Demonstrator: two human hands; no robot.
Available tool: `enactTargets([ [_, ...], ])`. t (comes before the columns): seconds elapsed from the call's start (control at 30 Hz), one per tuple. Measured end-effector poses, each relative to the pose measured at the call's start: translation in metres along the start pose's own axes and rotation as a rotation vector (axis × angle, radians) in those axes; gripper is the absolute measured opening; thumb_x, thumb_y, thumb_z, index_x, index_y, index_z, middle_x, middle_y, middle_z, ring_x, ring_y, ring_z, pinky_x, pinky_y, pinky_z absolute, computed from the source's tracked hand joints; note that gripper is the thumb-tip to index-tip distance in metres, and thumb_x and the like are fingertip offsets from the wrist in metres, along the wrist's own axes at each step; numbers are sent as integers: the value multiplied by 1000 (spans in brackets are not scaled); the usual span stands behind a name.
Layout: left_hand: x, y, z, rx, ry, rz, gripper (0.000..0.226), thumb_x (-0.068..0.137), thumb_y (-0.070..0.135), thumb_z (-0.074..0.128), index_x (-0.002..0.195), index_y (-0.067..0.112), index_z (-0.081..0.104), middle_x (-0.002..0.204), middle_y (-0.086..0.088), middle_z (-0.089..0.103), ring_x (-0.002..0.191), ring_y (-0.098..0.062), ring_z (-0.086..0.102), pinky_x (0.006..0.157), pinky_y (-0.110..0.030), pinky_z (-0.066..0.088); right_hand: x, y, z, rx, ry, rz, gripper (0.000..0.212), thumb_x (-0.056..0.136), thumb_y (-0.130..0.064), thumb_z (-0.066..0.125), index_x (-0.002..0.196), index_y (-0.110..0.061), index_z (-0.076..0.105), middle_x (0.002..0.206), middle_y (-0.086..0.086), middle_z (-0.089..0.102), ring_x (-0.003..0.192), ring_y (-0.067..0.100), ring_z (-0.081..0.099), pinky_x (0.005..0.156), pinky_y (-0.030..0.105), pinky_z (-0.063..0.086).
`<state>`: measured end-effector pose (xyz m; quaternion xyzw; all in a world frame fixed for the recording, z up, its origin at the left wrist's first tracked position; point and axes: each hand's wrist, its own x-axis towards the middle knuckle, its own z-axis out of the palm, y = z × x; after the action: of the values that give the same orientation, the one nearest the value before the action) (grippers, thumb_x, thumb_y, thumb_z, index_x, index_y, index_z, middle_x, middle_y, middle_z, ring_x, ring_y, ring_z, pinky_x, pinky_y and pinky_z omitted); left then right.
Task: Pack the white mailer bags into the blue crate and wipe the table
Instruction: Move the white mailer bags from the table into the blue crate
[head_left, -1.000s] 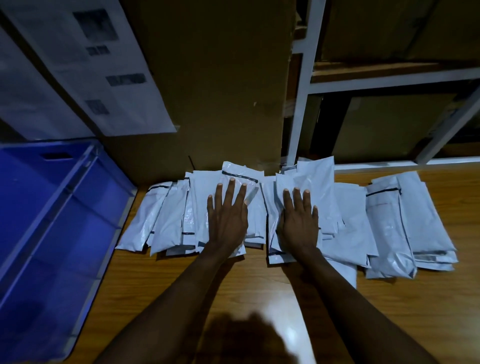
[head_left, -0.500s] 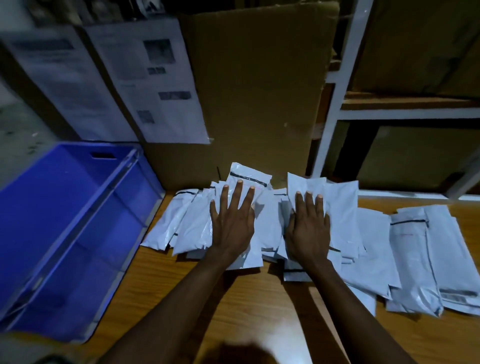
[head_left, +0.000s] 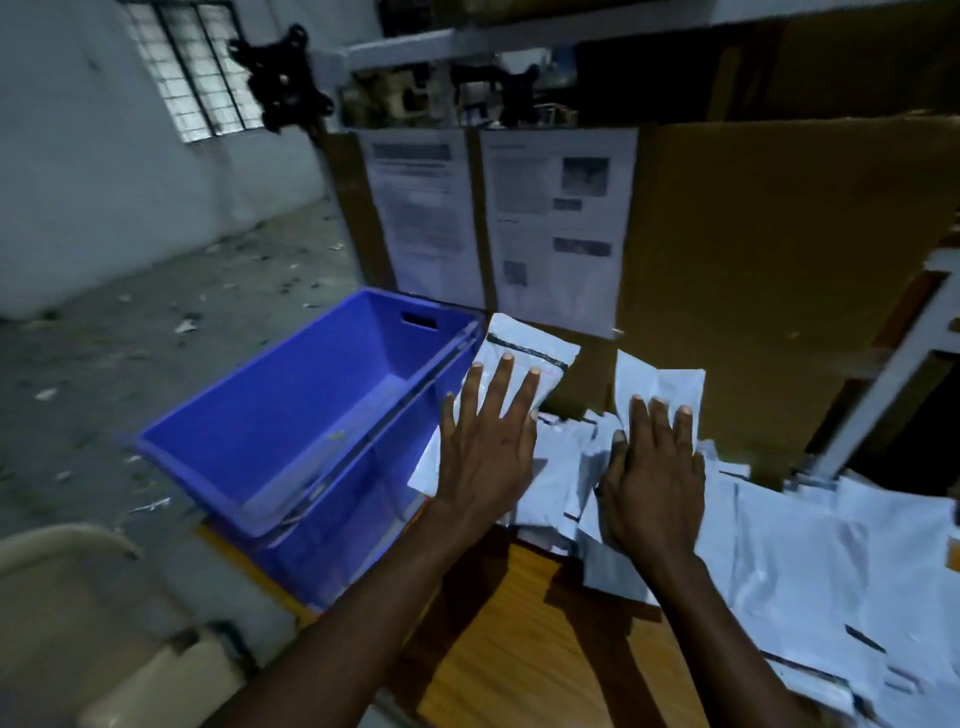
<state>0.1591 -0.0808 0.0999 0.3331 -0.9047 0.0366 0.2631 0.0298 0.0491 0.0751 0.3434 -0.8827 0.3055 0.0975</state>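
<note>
Several white mailer bags (head_left: 789, 561) lie overlapping on the wooden table (head_left: 524, 639). My left hand (head_left: 485, 447) lies flat with spread fingers on a bag with a dark strip (head_left: 540, 351) right beside the crate's near wall. My right hand (head_left: 657, 478) lies flat on another heap of bags (head_left: 660, 384) a little to the right. The blue crate (head_left: 291, 415) stands to the left at the table's end, and nothing shows inside it.
A tall cardboard sheet (head_left: 779, 270) with two printed papers (head_left: 558, 223) stands behind the bags. A white shelf frame (head_left: 893, 374) rises at the right. A chair back (head_left: 67, 545) is at lower left, beyond it a littered floor.
The view has swung left and up, so the crate now sits close to my hands. Both hands stay flat on the bags, and the bags under them have shifted left toward the crate.
</note>
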Motion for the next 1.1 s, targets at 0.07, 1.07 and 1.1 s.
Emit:
enactTargets([
  [0.07,1,-26,-17,9,17,-17,57,106,47,18,160,32,30,171,0,19,157,-27,16,120,-61,25,2,-29,4,4,24,-30,53,108,-35,30,157,-19,33,164,9,30,155,31,14,119,57,28],
  [1.07,39,-297,-85,30,136,-31,57,105,39,31,161,30,25,171,-3,18,155,-32,20,118,-60,26,11,-322,91,146,97,-125,52,109,-33,33,157,-14,32,165,9,29,156,31,12,121,56,24],
  [1.1,44,-299,-83,18,137,-27,56,105,39,29,161,30,27,170,-3,19,155,-32,20,118,-60,26,16,-323,97,149,93,-118,52,109,-33,32,157,-14,32,165,9,29,155,31,13,121,57,24],
])
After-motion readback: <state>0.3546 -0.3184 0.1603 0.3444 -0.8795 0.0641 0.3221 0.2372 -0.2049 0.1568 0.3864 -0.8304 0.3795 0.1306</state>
